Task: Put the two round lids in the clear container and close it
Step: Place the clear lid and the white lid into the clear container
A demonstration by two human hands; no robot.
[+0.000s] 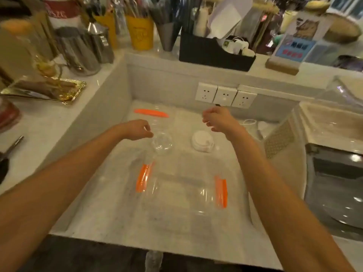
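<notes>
Nearby, white lid (202,141) beside clear lid (162,143).

Clear lid (162,143) & white lid (202,141) side by side behind open clear container (181,195) w/ orange clips

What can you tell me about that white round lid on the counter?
The white round lid looks like an opaque plastic cup lid, round, with a raised rim and a small bump at its near-right edge. It lies flat on the pale marble counter, on its own, with nothing holding it. The right hand hovers above and just behind it without touching. A clear dome lid sits to its left, apart from it. The picture is blurry, so finer details cannot be made out.
</notes>
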